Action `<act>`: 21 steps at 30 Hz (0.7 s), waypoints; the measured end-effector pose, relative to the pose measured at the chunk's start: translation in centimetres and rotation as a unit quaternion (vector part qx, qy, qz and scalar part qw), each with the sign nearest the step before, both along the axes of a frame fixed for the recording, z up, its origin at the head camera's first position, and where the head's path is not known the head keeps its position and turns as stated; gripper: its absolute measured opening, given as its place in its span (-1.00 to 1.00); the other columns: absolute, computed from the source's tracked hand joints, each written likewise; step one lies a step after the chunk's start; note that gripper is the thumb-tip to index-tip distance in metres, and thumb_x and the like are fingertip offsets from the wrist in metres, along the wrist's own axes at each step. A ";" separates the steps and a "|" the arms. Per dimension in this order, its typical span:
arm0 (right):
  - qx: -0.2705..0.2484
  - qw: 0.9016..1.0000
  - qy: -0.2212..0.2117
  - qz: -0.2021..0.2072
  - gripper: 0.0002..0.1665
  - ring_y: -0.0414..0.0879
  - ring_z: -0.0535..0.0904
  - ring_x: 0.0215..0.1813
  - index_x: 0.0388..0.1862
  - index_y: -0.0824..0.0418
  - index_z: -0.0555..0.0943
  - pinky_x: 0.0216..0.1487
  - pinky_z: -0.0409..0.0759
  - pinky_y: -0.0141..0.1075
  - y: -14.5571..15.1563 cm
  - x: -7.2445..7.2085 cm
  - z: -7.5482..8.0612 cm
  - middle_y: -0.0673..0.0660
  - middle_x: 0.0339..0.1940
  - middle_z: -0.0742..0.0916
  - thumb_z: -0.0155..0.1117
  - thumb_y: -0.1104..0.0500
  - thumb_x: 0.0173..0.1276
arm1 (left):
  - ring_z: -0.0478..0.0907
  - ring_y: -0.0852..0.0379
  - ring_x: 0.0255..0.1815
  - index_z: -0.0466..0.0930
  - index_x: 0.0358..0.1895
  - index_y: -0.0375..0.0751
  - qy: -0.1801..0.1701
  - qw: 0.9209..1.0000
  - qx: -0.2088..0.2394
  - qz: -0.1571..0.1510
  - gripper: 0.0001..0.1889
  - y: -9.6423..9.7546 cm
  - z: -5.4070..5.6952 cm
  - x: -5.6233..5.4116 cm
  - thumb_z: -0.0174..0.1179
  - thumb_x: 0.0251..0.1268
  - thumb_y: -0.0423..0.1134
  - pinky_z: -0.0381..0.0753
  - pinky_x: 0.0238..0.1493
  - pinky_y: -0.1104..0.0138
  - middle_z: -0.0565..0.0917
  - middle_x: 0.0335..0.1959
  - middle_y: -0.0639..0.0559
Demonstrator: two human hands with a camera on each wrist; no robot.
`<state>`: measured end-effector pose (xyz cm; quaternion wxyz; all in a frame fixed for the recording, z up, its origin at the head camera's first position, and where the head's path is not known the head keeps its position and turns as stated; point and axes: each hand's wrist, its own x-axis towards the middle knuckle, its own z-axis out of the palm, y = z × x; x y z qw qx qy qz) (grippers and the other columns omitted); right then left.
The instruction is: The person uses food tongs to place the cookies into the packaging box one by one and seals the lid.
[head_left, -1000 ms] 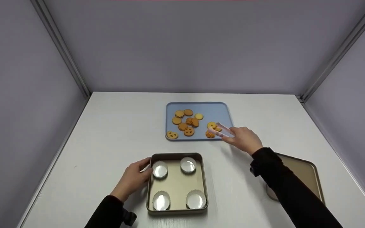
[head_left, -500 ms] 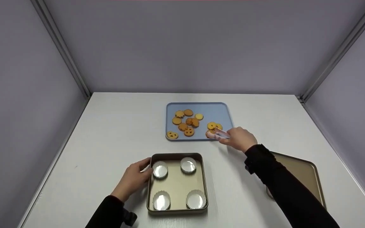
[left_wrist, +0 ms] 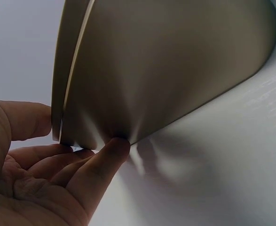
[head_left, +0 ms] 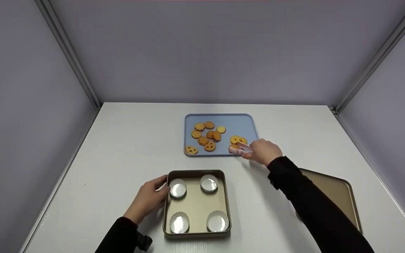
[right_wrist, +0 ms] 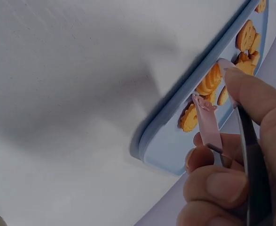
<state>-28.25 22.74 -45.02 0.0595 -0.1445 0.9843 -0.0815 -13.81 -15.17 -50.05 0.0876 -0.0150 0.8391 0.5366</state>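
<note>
My right hand (head_left: 264, 151) pinches small pink tongs (right_wrist: 208, 125) at the near right corner of the blue tray (head_left: 237, 121). In the right wrist view their two arms straddle a swirled cookie (right_wrist: 209, 81); ring-shaped cookies (head_left: 235, 139) lie just beyond. My left hand (head_left: 148, 196) holds the gold metal tin (left_wrist: 175, 56) by its far left corner, thumb at the rim and the other fingers low against the wall. Inside the tin sit several white fluted paper cups (head_left: 209, 183), spread towards its corners.
More cookies (head_left: 209, 146) of several shapes are spread over the tray's left half. A flat gold lid-like tray (head_left: 332, 189) lies at the right, partly under my right sleeve (head_left: 311, 200). Grey walls (head_left: 202, 52) enclose the white table (head_left: 118, 140).
My right hand has moved left and slightly lowered the tongs, whose arms have come closer together around the swirled cookie. My left hand and the tin stay in place.
</note>
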 end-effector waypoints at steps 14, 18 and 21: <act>0.026 0.999 0.026 0.013 -0.60 0.04 0.60 -0.44 -0.27 0.26 0.72 -0.37 0.57 -0.07 -0.4 0.1 -0.3 0.19 -0.39 0.74 0.43 -0.09 0.37 | 0.35 -0.17 0.49 0.39 0.50 -0.20 -0.003 1.000 -0.008 0.003 -0.45 0.0 0.1 0.0 0.18 0.50 -0.23 0.39 0.45 -0.01 0.47 0.45 -0.18; 0.015 0.997 0.068 0.038 -0.59 0.16 0.71 -0.30 -0.14 0.31 0.75 -0.26 0.68 0.01 0.1 0.5 -0.8 0.25 -0.30 0.78 0.44 -0.05 0.37 | 0.48 -0.16 0.40 0.36 0.53 -0.20 -0.015 1.000 0.009 -0.001 -0.44 0.0 0.1 0.2 0.15 0.52 -0.25 0.57 0.29 0.07 0.43 0.48 -0.19; 0.006 0.994 0.097 0.052 -0.56 0.19 0.72 -0.25 -0.04 0.31 0.74 -0.26 0.68 0.02 0.6 0.8 -1.0 0.26 -0.28 0.79 0.45 -0.05 0.36 | 0.52 -0.15 0.36 0.34 0.54 -0.21 -0.019 1.000 0.013 -0.003 -0.43 0.0 0.1 0.2 0.15 0.53 -0.25 0.63 0.22 0.11 0.42 0.49 -0.19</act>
